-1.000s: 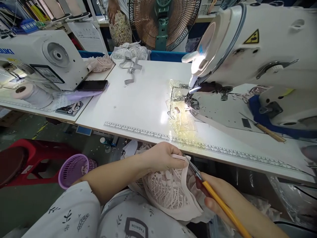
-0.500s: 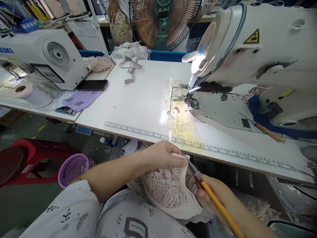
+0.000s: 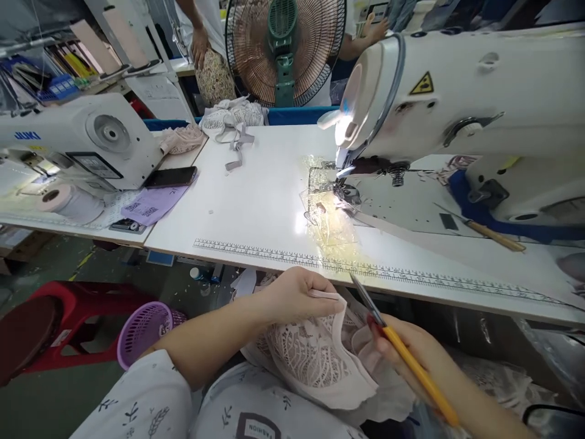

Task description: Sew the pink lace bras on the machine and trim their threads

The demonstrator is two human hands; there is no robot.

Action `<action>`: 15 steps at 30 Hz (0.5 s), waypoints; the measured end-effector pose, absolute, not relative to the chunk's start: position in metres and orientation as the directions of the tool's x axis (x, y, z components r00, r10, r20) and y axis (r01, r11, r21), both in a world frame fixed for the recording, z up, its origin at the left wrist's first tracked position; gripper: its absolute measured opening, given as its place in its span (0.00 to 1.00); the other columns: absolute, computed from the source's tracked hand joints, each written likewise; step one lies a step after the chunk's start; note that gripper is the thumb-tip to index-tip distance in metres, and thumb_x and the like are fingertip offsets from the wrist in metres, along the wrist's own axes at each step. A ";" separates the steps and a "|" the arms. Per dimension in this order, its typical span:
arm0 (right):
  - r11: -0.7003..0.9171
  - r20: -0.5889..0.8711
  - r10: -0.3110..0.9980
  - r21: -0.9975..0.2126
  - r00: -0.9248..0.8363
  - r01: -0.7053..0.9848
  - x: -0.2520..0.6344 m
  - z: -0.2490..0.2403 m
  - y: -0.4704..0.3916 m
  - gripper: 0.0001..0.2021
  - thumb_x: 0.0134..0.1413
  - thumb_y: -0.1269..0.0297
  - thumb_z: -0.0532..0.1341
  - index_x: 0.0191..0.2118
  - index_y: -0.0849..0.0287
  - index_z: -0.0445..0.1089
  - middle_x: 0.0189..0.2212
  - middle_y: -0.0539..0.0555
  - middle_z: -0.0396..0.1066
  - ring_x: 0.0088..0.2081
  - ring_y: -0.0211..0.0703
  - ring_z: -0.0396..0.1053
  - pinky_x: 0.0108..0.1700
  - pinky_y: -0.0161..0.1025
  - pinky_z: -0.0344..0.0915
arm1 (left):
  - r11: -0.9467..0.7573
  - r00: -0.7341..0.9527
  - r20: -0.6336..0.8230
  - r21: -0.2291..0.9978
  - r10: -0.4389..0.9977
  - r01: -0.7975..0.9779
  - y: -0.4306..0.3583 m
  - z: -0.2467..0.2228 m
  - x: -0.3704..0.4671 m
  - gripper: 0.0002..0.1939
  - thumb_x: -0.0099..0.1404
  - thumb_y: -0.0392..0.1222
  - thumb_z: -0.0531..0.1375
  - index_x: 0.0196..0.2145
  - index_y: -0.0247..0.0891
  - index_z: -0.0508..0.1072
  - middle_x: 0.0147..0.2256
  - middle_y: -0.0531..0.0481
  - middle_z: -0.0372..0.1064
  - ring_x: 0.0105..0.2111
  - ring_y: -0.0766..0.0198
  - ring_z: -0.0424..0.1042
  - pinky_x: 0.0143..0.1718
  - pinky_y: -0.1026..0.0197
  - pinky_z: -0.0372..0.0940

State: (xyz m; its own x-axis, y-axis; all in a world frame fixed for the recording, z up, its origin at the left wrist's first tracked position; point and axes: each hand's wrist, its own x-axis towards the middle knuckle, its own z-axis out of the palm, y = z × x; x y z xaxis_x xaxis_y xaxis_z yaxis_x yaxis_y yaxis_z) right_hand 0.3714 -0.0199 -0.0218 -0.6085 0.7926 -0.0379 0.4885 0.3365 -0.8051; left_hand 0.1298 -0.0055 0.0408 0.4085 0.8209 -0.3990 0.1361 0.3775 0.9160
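Observation:
My left hand (image 3: 304,296) pinches the narrow edge band of a pale pink lace bra (image 3: 315,353), which drapes over my lap. Its lace cup faces up, with the lower part spread toward my right side. In my right hand (image 3: 406,341) is a pair of scissors (image 3: 406,360) seen nearly edge-on, with a long orange handle and grey metal blades. The blade tips point up and left, just right of the band and apart from it, near the table's front edge. My right fingers are partly hidden behind the handle.
A white sewing machine (image 3: 439,103) with its lamp on stands at the right of the table (image 3: 256,201); another machine (image 3: 82,140) is at the left. A wooden-handled tool (image 3: 496,235), phone (image 3: 171,177) and purple basket (image 3: 144,332) are around. A person's hand (image 3: 200,46) shows beyond the fan (image 3: 284,55).
The scissors have moved away from the band's edge to the right, together with my right hand. My left hand keeps its pinch on the bra. The view has shifted slightly.

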 end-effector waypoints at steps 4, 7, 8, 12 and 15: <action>0.392 -0.112 0.752 -0.717 -0.650 0.576 0.383 -0.010 -0.009 0.23 0.59 0.41 0.49 0.25 0.55 0.57 0.21 0.49 0.63 0.23 0.40 0.61 0.25 0.36 0.57 | 0.249 0.441 -0.260 0.965 0.859 0.084 -0.008 0.039 0.124 0.12 0.53 0.47 0.66 0.27 0.34 0.77 0.22 0.51 0.67 0.22 0.70 0.62 0.24 0.66 0.58; 0.398 -0.205 0.764 -0.597 -0.612 0.697 0.388 -0.004 -0.008 0.23 0.56 0.39 0.52 0.25 0.54 0.56 0.22 0.51 0.64 0.24 0.43 0.63 0.26 0.38 0.57 | 0.213 0.438 -0.228 0.973 0.869 0.084 -0.008 0.038 0.120 0.15 0.52 0.50 0.67 0.26 0.33 0.78 0.23 0.49 0.69 0.24 0.68 0.65 0.25 0.65 0.60; 0.397 -0.219 0.770 -0.572 -0.600 0.718 0.388 -0.003 -0.008 0.23 0.55 0.39 0.52 0.24 0.54 0.56 0.22 0.51 0.65 0.24 0.44 0.63 0.26 0.39 0.57 | 0.210 0.436 -0.228 0.973 0.871 0.090 -0.007 0.038 0.120 0.16 0.51 0.51 0.67 0.26 0.33 0.78 0.23 0.48 0.70 0.24 0.67 0.65 0.25 0.64 0.60; 0.385 -0.261 0.764 -0.551 -0.591 0.740 0.387 0.006 -0.012 0.23 0.54 0.38 0.53 0.24 0.53 0.57 0.22 0.52 0.66 0.24 0.46 0.65 0.26 0.40 0.57 | 0.196 0.428 -0.230 0.973 0.874 0.124 -0.006 0.039 0.119 0.21 0.49 0.56 0.68 0.26 0.32 0.78 0.23 0.48 0.69 0.23 0.68 0.63 0.25 0.64 0.59; 0.371 -0.282 0.759 -0.554 -0.587 0.746 0.385 0.013 -0.013 0.24 0.54 0.37 0.53 0.24 0.53 0.58 0.23 0.53 0.67 0.24 0.45 0.65 0.26 0.40 0.57 | 0.153 0.460 -0.200 0.979 0.865 0.138 -0.005 0.038 0.117 0.21 0.53 0.57 0.67 0.28 0.32 0.78 0.21 0.49 0.66 0.22 0.68 0.62 0.24 0.64 0.58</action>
